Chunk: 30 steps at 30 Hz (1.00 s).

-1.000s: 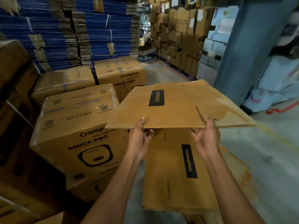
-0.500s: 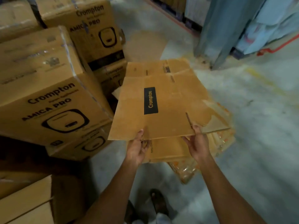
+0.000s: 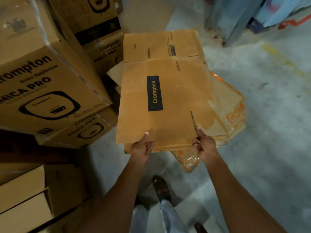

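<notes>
Grey concrete warehouse floor [image 3: 272, 118]. At left, stacked printed boxes [image 3: 42, 78]. In the middle, flattened carton [image 3: 176, 101] just above a pile of flat cartons [image 3: 234, 105], near edge pinched by left hand [image 3: 142, 148] and right hand [image 3: 205, 146], thumbs on top. Upper right, blue pillar [image 3: 234, 17].

Flattened brown Crompton carton [image 3: 168, 98], black logo strip facing up, near-right corner torn. Held almost level, near edge pinched by left hand [image 3: 143, 148] and right hand [image 3: 204, 146], thumbs on top, stretching away beyond the fingertips.
</notes>
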Available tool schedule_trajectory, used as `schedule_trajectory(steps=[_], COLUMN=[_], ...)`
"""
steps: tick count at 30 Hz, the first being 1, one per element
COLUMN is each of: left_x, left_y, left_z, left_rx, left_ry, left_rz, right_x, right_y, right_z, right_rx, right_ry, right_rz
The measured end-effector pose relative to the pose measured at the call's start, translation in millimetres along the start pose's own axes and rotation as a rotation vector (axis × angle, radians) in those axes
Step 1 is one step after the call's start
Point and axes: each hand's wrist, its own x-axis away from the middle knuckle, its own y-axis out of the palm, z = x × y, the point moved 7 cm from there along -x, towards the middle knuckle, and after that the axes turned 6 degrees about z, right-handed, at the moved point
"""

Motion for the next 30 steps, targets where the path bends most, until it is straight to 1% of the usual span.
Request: schedule_trajectory(steps=[4, 8, 14, 17, 20, 24, 27, 30], left_x=[-14, -25, -17, -10, -5, 1, 6, 12], left_y=[-11, -12, -17, -25, -35, -61, -101, -168], left_z=[-16, -25, -25, -18, -2, 35, 67, 94], left_rx=[0.003, -0.001, 0.043, 0.031, 0.002, 0.011, 0.105, 0.22], left_ry=[-0.046, -0.109, -0.17, -0.159, -0.097, 0.003, 0.068, 0.137], left_rz=[0.054, 0.043, -0.03, -0.047, -0.076, -0.065, -0.022, 0.059], right_x=[-10, -22, -22, -14, 1, 36, 71, 109], right_y=[2, 10, 8, 16, 35, 91, 146, 203], right_z=[18, 31, 45, 47, 51, 64, 83, 121], right_rx=[-0.123, -0.248, -0.201, -0.207, -0.143, 0.034, 0.175, 0.356], right_ry=[0.076, 0.142, 0.17, 0.167, 0.133, 0.063, 0.02, 0.031], right_rz=[0.034, 0.014, -0.057, -0.064, -0.093, -0.258, -0.373, -0.531])
